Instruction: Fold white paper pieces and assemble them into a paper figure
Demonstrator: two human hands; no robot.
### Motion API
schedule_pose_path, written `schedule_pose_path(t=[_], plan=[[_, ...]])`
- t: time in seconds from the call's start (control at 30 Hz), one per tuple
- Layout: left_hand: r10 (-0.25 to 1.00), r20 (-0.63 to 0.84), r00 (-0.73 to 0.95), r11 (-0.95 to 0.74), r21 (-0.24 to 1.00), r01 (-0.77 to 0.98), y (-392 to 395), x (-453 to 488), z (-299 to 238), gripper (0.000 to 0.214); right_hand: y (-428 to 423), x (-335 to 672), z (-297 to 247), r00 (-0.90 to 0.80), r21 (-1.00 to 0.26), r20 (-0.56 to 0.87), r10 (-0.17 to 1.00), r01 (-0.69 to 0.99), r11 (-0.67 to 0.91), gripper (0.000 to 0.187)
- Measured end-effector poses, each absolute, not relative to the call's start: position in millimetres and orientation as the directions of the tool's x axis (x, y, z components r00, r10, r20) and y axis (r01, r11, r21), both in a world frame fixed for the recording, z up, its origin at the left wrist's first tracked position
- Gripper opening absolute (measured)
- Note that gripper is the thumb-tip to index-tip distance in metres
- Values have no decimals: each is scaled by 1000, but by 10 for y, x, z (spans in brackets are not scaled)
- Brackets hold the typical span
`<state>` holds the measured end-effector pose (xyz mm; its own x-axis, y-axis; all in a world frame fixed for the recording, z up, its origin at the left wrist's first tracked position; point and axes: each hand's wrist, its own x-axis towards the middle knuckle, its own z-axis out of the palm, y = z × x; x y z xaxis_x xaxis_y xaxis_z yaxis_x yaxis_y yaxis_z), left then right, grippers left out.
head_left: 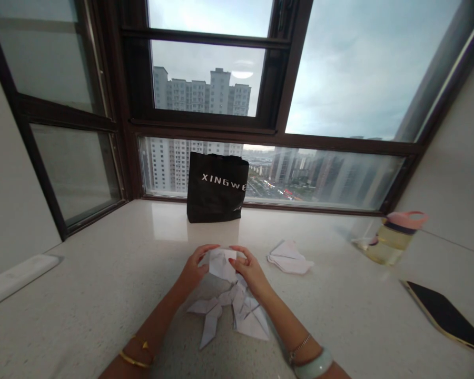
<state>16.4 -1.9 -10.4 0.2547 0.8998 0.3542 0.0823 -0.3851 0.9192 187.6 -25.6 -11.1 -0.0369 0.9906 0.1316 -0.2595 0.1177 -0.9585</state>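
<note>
My left hand (193, 268) and my right hand (249, 269) both pinch a small folded piece of white paper (221, 262), held just above the pale counter (114, 295). The left fingers curl round its left edge, the right fingers grip its right edge. Under my wrists lie folded white paper shapes (237, 313) with pointed flaps, flat on the counter. Another folded white paper piece (289, 258) lies to the right of my right hand.
A black paper bag (216, 187) with white lettering stands at the back against the window. A bottle with a pink lid (393, 237) lies at the right, and a dark phone (446, 316) is near the right edge. A white power strip (16, 278) rests at the left.
</note>
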Motion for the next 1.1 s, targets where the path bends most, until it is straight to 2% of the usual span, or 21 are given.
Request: schedule_pose_path(t=[0.1,0.2,0.47,0.63,0.67,0.73,0.8,0.83,0.93,1.03,1.1], plan=[[958,232,169,-220,972,-85,17,145,-122,43,-239,1900,-109,5,-956,188,982,-231,184,60],[964,153,216,-123,982,-146,2,169,-120,47,-214,1892,-150,-11,-960,229,973,-168,224,60],[944,121,308,-57,976,-209,-55,243,-122,80,-228,1815,-243,-83,-959,261,962,-139,248,54],[939,145,311,-96,981,-169,-22,208,-120,86,-164,1858,-251,-66,-947,312,948,-106,304,48],[947,150,284,-107,981,-161,-25,197,-111,85,-136,1902,-259,-25,-943,330,944,-48,328,44],[968,160,193,-133,980,-145,-30,169,-98,82,-80,2019,-284,74,-917,357,931,219,334,35],[981,168,98,-154,979,-131,-20,134,-101,79,-45,2144,-319,152,-827,365,918,506,245,29],[983,170,66,-161,979,-125,-8,116,-109,76,-39,2195,-337,180,-780,366,913,595,195,28],[980,197,19,-196,980,-43,45,66,-145,54,-46,2255,-378,214,-675,337,917,734,77,30],[977,214,21,-215,973,80,86,28,-165,36,-45,2198,-388,175,-528,261,949,849,-12,33],[980,195,29,-197,976,92,94,11,-164,37,-26,2150,-393,175,-585,222,959,811,-13,27]])
